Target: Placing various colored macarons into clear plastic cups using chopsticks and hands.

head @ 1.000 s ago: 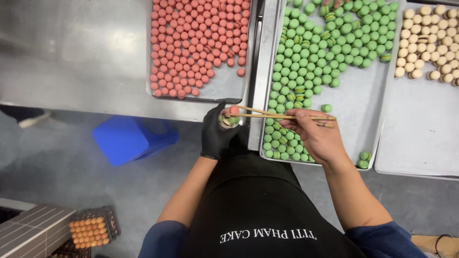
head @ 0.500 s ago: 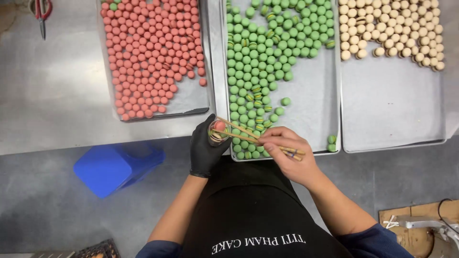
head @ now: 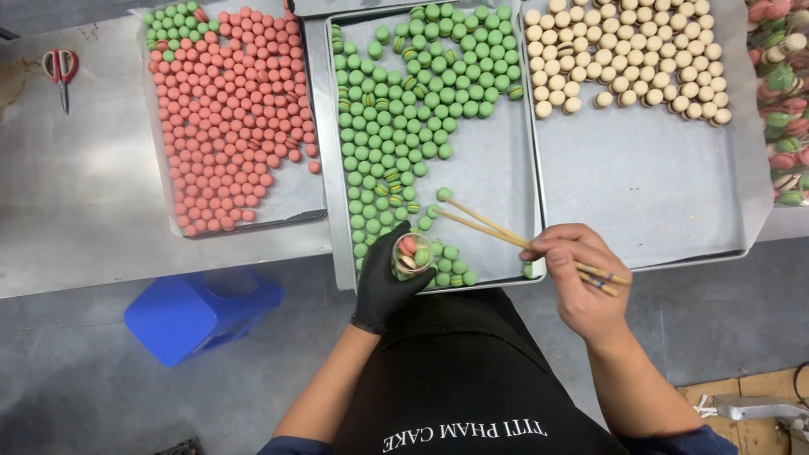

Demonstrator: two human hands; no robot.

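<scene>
Holding clear cup (head: 412, 253) of pink, green macarons; chopsticks (head: 506, 237) above.

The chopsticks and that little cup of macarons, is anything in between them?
Nothing visible. The chopsticks in the right hand point over the tray, tips near a green macaron. The cup in the gloved left hand sits just below, open-topped.

three trays (head: 506, 181), two chopsticks (head: 497, 232), one scissors (head: 61, 67)

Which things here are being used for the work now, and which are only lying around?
In use:
left hand, black-gloved, holding a small clear cup
right hand holding chopsticks
green macarons on the middle tray

Lying about:
scissors
blue bin
</scene>
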